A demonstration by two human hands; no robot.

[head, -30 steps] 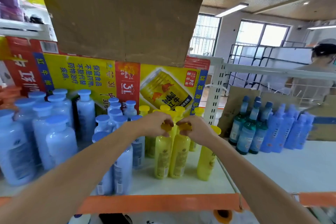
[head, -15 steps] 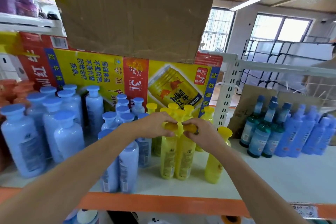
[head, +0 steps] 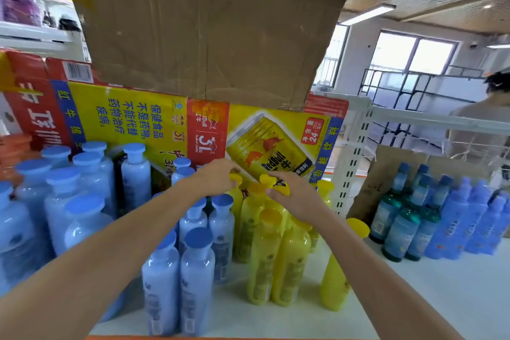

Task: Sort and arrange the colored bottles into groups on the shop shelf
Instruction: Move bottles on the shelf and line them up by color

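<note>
Far left of the hands: orange-capped bottles, count unclear, cut off at the frame edge. Left of and under the left forearm: pale blue bottles, at least fifteen, translucent plastic with flat round caps, upright on the white shelf. Left hand is closed over a yellow cap at the back of the cluster. Right hand, close beside it but apart, grips another yellow cap. Yellow bottles: about eight visible, glossy, cylindrical, below and between the hands. Right of the hands: three green bottles, then roughly six dark blue bottles. Behind: printed carton, torn cardboard sheet.
</note>
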